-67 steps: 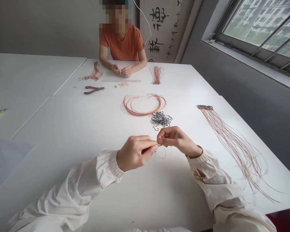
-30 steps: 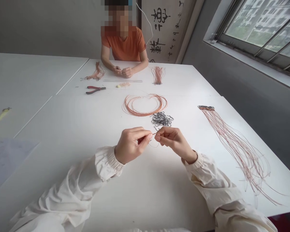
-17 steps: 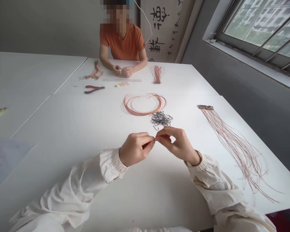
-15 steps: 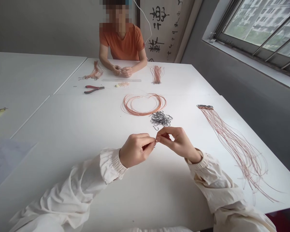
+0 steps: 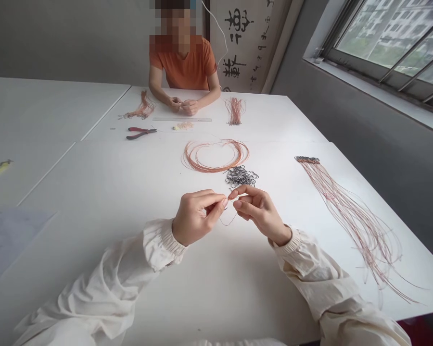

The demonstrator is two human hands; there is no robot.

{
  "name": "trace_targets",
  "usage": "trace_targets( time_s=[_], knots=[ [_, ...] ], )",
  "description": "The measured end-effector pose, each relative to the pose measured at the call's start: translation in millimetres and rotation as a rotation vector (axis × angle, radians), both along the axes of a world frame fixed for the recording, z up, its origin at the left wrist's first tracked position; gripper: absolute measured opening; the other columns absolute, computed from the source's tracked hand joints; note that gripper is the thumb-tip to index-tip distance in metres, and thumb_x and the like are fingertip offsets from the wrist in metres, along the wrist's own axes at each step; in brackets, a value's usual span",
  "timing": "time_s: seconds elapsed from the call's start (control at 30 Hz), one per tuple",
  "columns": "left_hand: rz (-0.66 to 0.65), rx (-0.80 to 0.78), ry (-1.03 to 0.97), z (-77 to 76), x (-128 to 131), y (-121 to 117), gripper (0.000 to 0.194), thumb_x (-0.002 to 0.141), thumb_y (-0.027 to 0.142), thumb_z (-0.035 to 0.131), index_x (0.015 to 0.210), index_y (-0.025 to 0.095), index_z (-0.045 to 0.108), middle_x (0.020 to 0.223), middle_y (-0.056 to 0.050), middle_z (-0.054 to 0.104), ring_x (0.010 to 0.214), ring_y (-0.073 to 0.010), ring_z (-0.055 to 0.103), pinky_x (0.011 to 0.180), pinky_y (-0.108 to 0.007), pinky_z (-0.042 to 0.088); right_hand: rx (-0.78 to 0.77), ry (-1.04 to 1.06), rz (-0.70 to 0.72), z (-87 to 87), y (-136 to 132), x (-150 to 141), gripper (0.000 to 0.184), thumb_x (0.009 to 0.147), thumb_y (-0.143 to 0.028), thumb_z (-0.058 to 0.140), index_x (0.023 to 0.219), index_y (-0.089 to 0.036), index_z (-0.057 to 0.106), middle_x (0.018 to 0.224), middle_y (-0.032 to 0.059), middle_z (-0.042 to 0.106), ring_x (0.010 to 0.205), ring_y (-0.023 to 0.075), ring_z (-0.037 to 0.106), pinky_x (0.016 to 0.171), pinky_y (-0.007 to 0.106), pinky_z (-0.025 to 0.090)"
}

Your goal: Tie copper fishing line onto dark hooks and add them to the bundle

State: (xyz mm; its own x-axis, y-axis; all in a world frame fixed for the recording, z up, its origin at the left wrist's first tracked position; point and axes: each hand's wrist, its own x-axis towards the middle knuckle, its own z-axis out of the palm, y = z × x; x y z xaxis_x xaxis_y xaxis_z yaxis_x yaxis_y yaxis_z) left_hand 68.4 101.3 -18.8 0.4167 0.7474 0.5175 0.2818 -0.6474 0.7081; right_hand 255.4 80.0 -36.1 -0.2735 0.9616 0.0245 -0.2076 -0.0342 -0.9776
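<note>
My left hand [image 5: 197,215] and my right hand [image 5: 258,209] meet above the white table [image 5: 130,192], both in cream sleeves. Each hand pinches a thin reddish line [image 5: 228,222] that sags in a small loop between and below the fingertips. A tiny hook may sit in the left pinch, too small to make out. Just beyond my fingers lies a pile of dark metal hooks [image 5: 241,176]. Behind that lies a coil of orange line [image 5: 215,155].
A fan of finished lines with hooks [image 5: 350,211] spreads along the table's right side. Across the table a person in an orange shirt [image 5: 183,65] works with both hands. Red-handled pliers [image 5: 140,132], a ruler [image 5: 182,119] and two line bundles [image 5: 234,110] lie near that person.
My hands have kept pinching the line, shifting slightly up and left. The right fingers have turned, and the loop below them now hangs a little lower.
</note>
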Motion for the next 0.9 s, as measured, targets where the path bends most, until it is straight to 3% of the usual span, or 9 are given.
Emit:
trace_targets(
  time_s=[0.13,0.3,0.4,0.63,0.8,0.9],
  knots=[
    [-0.019,-0.1,-0.024,1.1,3,-1,0.018,0.087,0.019,0.062,0.073,0.014,0.072,0.059,-0.002,0.06,0.051,-0.009,0.05,0.052,-0.023,0.045,0.091,-0.079,-0.123,1.4,-4,-4,0.024,0.085,-0.04,0.069,0.085,-0.017,0.061,0.048,-0.0092,0.033,0.045,0.0066,0.024,0.045,0.024,0.02],
    [-0.188,-0.609,-0.13,7.5,-3,7,0.02,0.089,0.025,0.061,0.081,0.012,0.075,0.064,-0.005,0.067,0.048,-0.0095,0.055,0.044,-0.02,0.046,0.138,-0.11,-0.113,0.3,-2,1,0.022,0.087,-0.038,0.067,0.084,-0.016,0.062,0.051,-0.0071,0.038,0.046,0.0067,0.024,0.045,0.025,0.017],
    [-0.258,-0.756,-0.157,10.3,-6,12,0.022,0.09,0.025,0.06,0.086,0.011,0.076,0.065,-0.007,0.07,0.045,-0.0086,0.054,0.042,-0.019,0.045,0.16,-0.133,-0.113,1.3,-2,4,0.021,0.087,-0.037,0.067,0.085,-0.016,0.063,0.051,-0.0069,0.039,0.046,0.0069,0.025,0.046,0.025,0.018],
    [-0.17,-0.644,-0.154,11.1,-1,2,0.018,0.085,0.027,0.068,0.08,0.012,0.076,0.06,-0.004,0.065,0.051,-0.0099,0.057,0.044,-0.018,0.049,0.187,-0.126,-0.1,3.0,-3,6,0.017,0.087,-0.032,0.068,0.085,-0.016,0.064,0.053,-0.0057,0.044,0.046,0.0067,0.029,0.045,0.024,0.02],
    [-0.048,-0.399,-0.132,11.3,0,0,0.018,0.086,0.023,0.066,0.073,0.012,0.074,0.063,-0.002,0.063,0.048,-0.0081,0.056,0.046,-0.019,0.049,0.172,-0.091,-0.097,0.4,-1,3,0.014,0.087,-0.03,0.068,0.088,-0.017,0.064,0.059,-0.0035,0.052,0.049,0.0086,0.045,0.048,0.023,0.035],
    [0.0,-0.293,-0.09,8.6,-1,4,0.019,0.086,0.022,0.066,0.071,0.013,0.073,0.061,-0.001,0.062,0.048,-0.0086,0.057,0.048,-0.02,0.049,0.258,-0.207,-0.16,1.1,-3,1,0.009,0.089,-0.026,0.065,0.088,-0.017,0.063,0.067,-0.0006,0.058,0.057,0.011,0.053,0.054,0.025,0.041]
  ],
)
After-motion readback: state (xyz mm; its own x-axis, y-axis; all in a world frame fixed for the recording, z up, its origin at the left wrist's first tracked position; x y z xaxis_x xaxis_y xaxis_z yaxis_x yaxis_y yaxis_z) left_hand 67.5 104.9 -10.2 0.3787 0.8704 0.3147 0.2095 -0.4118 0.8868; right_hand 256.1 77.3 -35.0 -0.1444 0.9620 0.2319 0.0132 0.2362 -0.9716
